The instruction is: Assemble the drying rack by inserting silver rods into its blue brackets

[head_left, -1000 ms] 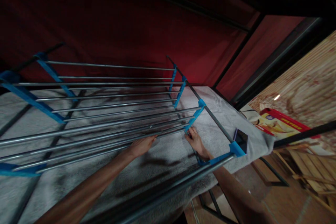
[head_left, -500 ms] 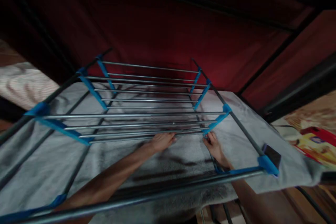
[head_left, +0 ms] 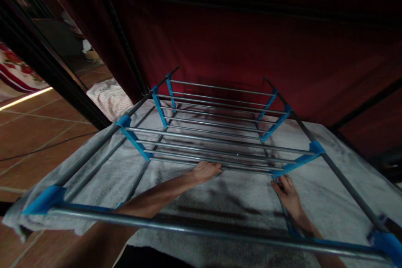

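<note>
A rack of grey metal tubes with blue plastic connectors lies on its side over a grey cloth. Through the frame reaches my left hand, its fingers closed over the lowest tube of the nearer shelf. My right hand is by the right end of that same shelf, fingers curled round the upright tube just below the blue connector. Both forearms pass beneath the thick front tube.
A dark red fabric wall with black poles stands behind the rack. To the left are a tiled floor with a dark cable, and a striped cloth. A dark object sits at the right edge.
The view has swung left, so the rack and hands appear further right and more floor shows at left. Both hands stay at about the same places on the rack.
</note>
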{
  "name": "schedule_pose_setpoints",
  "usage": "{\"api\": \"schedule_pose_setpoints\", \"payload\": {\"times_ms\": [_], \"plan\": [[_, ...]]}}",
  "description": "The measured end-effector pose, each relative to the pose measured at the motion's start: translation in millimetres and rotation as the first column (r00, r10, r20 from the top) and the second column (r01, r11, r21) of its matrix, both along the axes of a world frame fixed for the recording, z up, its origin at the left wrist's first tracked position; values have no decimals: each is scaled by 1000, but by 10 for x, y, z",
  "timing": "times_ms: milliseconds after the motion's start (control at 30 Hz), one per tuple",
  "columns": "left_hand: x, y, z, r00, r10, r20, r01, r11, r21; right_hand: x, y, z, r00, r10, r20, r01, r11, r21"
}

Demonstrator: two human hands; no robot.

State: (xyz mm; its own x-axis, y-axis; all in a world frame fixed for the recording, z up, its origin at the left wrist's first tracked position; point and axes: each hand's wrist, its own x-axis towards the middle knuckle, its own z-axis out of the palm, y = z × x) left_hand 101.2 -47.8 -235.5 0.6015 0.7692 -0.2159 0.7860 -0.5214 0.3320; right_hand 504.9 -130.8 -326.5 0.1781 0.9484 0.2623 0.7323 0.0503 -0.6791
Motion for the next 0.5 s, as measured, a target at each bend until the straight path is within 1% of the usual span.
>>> {"api": "schedule_pose_setpoints", "payload": {"times_ms": [167, 500], "plan": [[-3, -9, -2, 1000, -4, -17, 4, 1000, -4, 18, -11, -35, 1000, 4, 27, -4, 1000, -9], [-25, 9, 45, 999, -6, -46, 5, 1000, -23, 40, -20, -67, 1000, 0, 19, 1, 1000, -18]]}}
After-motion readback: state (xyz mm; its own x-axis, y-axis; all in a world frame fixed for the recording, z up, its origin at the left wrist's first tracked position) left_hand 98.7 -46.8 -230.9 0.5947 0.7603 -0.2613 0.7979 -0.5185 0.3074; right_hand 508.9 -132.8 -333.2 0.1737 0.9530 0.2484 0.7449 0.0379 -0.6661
